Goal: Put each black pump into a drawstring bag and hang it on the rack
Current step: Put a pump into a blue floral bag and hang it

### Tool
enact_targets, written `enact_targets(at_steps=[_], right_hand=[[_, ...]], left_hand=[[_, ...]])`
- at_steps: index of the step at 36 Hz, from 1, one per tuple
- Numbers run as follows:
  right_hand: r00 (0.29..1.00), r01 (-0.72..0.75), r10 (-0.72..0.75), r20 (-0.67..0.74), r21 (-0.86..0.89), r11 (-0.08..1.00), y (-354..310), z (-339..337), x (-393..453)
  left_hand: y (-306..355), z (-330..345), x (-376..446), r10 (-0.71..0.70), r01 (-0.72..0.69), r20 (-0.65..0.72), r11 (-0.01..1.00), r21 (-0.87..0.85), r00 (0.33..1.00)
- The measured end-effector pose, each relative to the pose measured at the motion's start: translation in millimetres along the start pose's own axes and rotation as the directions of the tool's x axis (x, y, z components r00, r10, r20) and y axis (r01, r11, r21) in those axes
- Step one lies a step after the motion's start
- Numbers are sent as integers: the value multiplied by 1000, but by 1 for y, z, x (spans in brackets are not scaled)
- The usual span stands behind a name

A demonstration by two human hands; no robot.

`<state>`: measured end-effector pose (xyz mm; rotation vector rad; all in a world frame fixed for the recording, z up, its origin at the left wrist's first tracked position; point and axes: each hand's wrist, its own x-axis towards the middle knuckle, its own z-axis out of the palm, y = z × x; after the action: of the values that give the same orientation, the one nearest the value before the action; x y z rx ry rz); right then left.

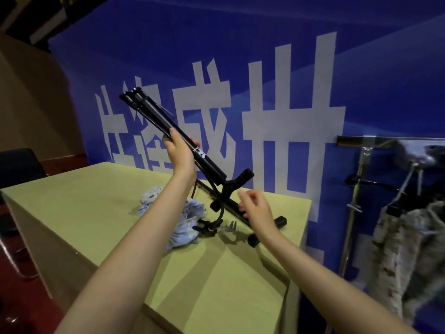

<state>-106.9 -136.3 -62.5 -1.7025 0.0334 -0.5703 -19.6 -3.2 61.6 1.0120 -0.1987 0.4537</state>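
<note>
My left hand (179, 154) grips the barrel of a long black pump (209, 165) and holds it tilted above the table, its foot end up at the left and its handle low at the right. The pump's hose (220, 208) hangs down to the table. My right hand (255, 207) hovers with loosely curled fingers just right of the hose, holding nothing. A second black pump (280, 221) lies on the table behind that hand. Crumpled pale blue drawstring bags (185, 220) lie on the yellow table (96, 208). The metal rack (354, 141) stands at the right.
Patterned bags (409, 249) hang from the rack's bar, with black hangers (370, 183) beside them. A blue banner wall runs behind the table. A dark chair (19, 165) stands at the far left. A small metal piece (228, 226) lies near the hose end.
</note>
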Motion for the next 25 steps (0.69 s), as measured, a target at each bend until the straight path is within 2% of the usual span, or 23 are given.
enact_targets(at_steps=[3,7,12,15,19,22,25], right_hand=[[985,-80,93,146,-92,993,11,23,-4],[980,-79,95,176,-92,993,19,41,3],[966,-131,132,222,-23,991,13,52,20],[955,-153,147,258,3,988,9,59,37],[949,-107,103,298,-1,994,18,65,49],[969,-26,28,246,-11,1000,28,69,50],[981,47,-34,192,-63,997,29,69,48]], left_hand=[[-9,-5,-6,-40,40,-31,999,6,999],[-16,-22,-11,-49,50,-31,999,11,998],[-21,-45,-2,-55,55,140,998,2,989],[-34,-56,-2,-115,107,233,993,48,966],[-55,-64,-1,-159,165,142,986,-27,977],[-70,-69,3,-207,213,50,961,-175,977],[-82,-73,11,-216,201,-20,938,-284,976]])
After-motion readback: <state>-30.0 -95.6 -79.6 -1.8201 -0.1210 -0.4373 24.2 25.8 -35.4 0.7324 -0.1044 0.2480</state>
